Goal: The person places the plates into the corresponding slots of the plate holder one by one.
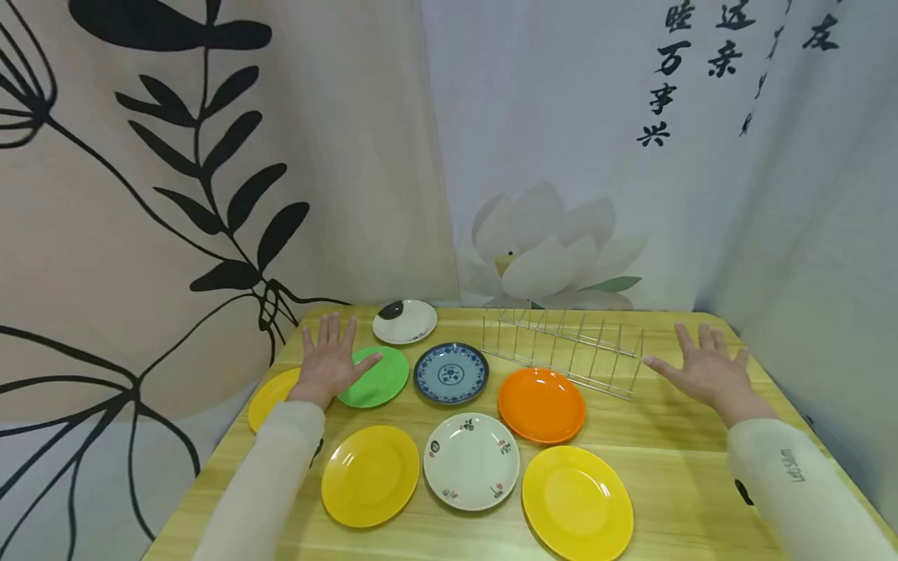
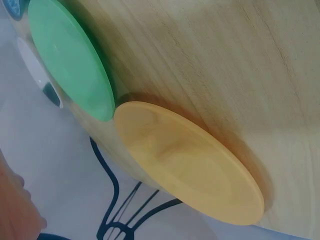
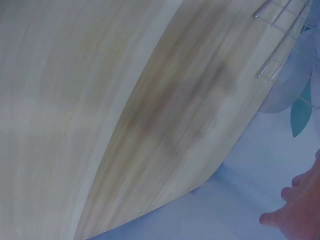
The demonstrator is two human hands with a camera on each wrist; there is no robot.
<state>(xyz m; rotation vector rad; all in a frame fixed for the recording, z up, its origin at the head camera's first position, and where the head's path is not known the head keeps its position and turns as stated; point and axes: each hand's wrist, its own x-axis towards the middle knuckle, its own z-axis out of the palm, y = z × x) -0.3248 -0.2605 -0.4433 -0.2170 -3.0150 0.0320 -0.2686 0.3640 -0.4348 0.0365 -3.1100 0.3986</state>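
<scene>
My left hand (image 1: 330, 365) is held with fingers spread above the table's left side, near a green plate (image 1: 379, 382) and a yellow plate (image 1: 270, 397) partly hidden by the arm. Fingers spread too, my right hand (image 1: 712, 372) hovers over the right side, just right of a wire rack (image 1: 561, 351). Neither hand holds anything. Between them lie a blue patterned plate (image 1: 451, 374), an orange plate (image 1: 542, 405), a white plate with small prints (image 1: 471, 461) and a white dish with a black patch (image 1: 414, 321). Two more yellow plates (image 1: 370, 476) lie nearer the front.
The wooden table (image 1: 691, 499) meets a curtain (image 1: 365, 156) printed with plants and writing at its back. Another pale curtain (image 1: 835, 257) hangs along the right edge. The wire rack stands at the back, behind the orange plate.
</scene>
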